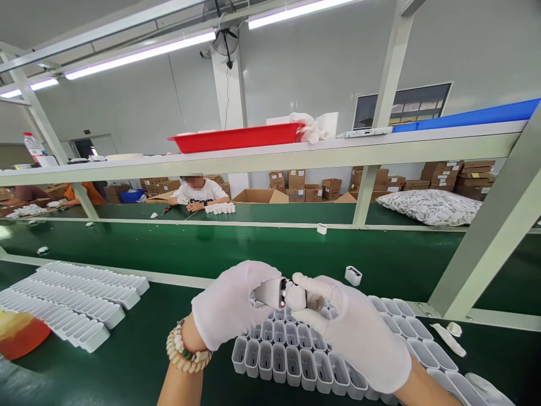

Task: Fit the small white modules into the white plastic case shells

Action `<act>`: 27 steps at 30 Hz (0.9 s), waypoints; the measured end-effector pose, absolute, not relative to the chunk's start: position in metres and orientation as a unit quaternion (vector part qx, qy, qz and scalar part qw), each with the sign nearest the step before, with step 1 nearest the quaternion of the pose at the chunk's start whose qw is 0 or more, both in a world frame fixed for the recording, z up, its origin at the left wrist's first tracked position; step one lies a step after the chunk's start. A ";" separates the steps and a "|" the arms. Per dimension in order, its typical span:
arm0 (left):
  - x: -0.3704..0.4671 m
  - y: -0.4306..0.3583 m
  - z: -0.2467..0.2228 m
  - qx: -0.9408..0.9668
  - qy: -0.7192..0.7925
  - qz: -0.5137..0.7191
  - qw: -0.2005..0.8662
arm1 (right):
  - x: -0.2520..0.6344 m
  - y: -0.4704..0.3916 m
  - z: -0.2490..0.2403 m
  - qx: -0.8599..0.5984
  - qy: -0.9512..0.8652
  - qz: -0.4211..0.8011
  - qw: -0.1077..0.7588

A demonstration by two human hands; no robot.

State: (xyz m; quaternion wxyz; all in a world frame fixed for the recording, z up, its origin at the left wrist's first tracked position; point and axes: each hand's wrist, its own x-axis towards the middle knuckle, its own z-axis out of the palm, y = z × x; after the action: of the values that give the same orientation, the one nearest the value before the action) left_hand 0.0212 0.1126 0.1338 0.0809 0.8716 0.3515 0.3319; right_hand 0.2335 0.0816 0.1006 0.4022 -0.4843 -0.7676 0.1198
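My left hand (236,304), in a white glove with a beaded bracelet at the wrist, grips a small white plastic housing (267,293) lying sideways. Dark and shiny parts show at its open end. Against that end, my gloved right hand (355,324) pinches a small rounded white piece (295,297) between thumb and fingers. Whether the two pieces touch or are joined I cannot tell. Below both hands stand rows of open-topped white housings (279,363), some with dark slots in their floors. My right hand and forearm hide part of these rows.
More white housings (88,332) stand in rows at left, beside a red-yellow object (21,335). A green belt (169,245) runs beyond, carrying a single housing (353,276). Overhead, a shelf (236,166) holds a red tray (240,138). A person (205,192) sits across.
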 end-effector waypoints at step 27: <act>0.051 0.135 0.103 0.847 0.359 0.373 0.121 | 0.217 0.107 0.090 -0.574 -0.688 0.195 0.399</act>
State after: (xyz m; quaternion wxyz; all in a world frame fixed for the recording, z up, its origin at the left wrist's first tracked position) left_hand 0.0505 0.1354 0.1030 0.1207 0.8469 0.3589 0.3734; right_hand 0.2172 0.1072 0.0895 0.3992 -0.5740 -0.6879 0.1946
